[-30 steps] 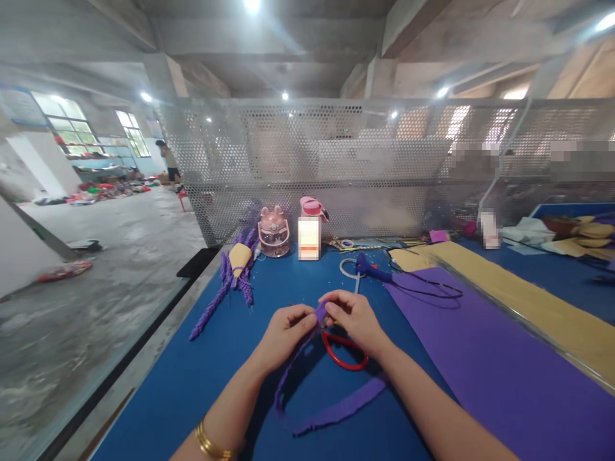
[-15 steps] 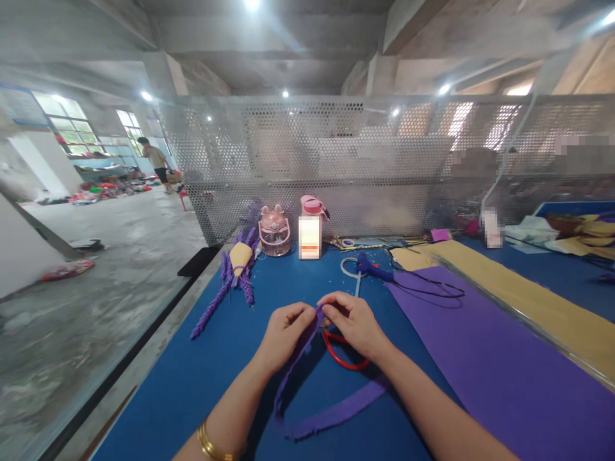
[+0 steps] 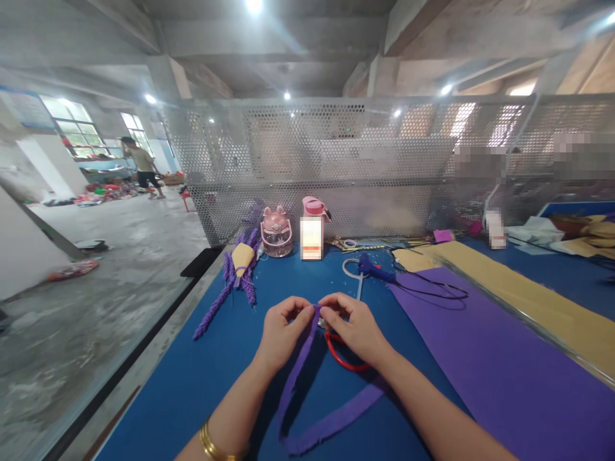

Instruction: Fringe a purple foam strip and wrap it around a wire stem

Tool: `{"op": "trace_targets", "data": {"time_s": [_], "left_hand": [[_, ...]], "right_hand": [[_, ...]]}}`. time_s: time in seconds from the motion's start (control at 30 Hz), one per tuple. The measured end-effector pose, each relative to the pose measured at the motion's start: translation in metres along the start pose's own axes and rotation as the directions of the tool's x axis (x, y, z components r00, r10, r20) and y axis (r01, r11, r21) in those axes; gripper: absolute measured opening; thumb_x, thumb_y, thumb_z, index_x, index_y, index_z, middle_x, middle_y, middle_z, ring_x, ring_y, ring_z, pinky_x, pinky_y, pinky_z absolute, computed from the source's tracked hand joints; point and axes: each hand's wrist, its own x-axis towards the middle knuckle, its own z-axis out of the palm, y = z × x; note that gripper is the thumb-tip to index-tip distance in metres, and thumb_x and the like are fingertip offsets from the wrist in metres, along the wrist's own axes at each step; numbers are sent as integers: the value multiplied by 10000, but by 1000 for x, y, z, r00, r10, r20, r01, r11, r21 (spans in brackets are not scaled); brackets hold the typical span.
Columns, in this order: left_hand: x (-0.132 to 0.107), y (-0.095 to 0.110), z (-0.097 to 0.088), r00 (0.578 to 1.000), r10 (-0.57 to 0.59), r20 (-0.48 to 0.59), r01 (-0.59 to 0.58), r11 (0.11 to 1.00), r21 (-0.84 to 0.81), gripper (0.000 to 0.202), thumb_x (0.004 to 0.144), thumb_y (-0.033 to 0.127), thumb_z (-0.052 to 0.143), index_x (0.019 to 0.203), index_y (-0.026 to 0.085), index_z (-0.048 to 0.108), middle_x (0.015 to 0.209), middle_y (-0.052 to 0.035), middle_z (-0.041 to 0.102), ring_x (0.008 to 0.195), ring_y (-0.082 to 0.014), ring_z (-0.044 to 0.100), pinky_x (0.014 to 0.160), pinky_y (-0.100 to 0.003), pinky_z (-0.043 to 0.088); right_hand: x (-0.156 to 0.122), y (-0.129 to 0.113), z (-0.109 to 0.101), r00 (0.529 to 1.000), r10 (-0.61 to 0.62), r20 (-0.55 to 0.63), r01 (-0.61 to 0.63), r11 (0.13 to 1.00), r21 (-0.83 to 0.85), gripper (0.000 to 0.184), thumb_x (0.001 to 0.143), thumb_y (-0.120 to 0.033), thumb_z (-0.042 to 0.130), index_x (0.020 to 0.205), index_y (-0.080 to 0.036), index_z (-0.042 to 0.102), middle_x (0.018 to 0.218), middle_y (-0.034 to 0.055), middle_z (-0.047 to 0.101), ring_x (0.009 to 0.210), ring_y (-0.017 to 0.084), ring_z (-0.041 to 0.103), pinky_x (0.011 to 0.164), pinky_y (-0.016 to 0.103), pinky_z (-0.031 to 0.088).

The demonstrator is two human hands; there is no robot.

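A long strip of purple crepe paper [image 3: 298,371] is pinched at its upper end between my two hands. My left hand [image 3: 287,330] grips it between thumb and fingers. Close beside it, my right hand [image 3: 353,326] pinches the same end from the other side. The strip hangs down, bends on the blue table and runs right until my right forearm hides it. Red-handled scissors [image 3: 343,358] lie beneath my right hand, which covers part of them. Beyond the hands lies a blue glue gun [image 3: 377,269] with a glue stick and black cord.
A yellow cone with purple braided strands [image 3: 243,259] lies at the left. Behind stand a pink bottle [image 3: 276,234] and another pink-capped bottle [image 3: 314,206] before a perforated metal screen [image 3: 384,160]. Purple sheet [image 3: 500,346] covers the right side. A person [image 3: 143,168] walks far left.
My fingers have shifted slightly on the strip's end, and its hanging part has turned to show its flat face. The distant person has moved left.
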Motion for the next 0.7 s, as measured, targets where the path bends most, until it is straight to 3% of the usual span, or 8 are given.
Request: {"op": "trace_targets", "data": {"time_s": [0.2, 0.57, 0.7], "left_hand": [[0, 0, -1, 999, 17, -49, -18, 1000, -16, 196, 767, 327, 555, 717, 143, 603, 631, 19, 584, 565, -99, 483, 555, -199, 384], [-2, -1, 2, 999, -16, 28, 20, 989, -148, 234, 782, 345, 537, 777, 128, 623, 658, -4, 582, 609, -115, 490, 579, -213, 392], [-1, 0, 1, 1000, -18, 6, 18, 994, -105, 223, 758, 339, 569, 770, 127, 635, 674, -14, 599, 616, -120, 503, 573, -210, 394]], "right_hand": [[-1, 1, 3, 998, 31, 50, -33, 998, 54, 234, 864, -365, 433, 811, -185, 572, 713, 2, 600, 566, 113, 579, 535, 213, 444], [-3, 2, 6, 999, 8, 36, -6, 999, -43, 196, 845, -329, 460, 774, -180, 565, 614, -25, 568, 535, 112, 571, 503, 202, 415], [-4, 1, 7, 999, -27, 33, 30, 995, -97, 189, 849, -314, 454, 763, -188, 565, 574, -34, 547, 523, 110, 552, 497, 201, 402]]}}
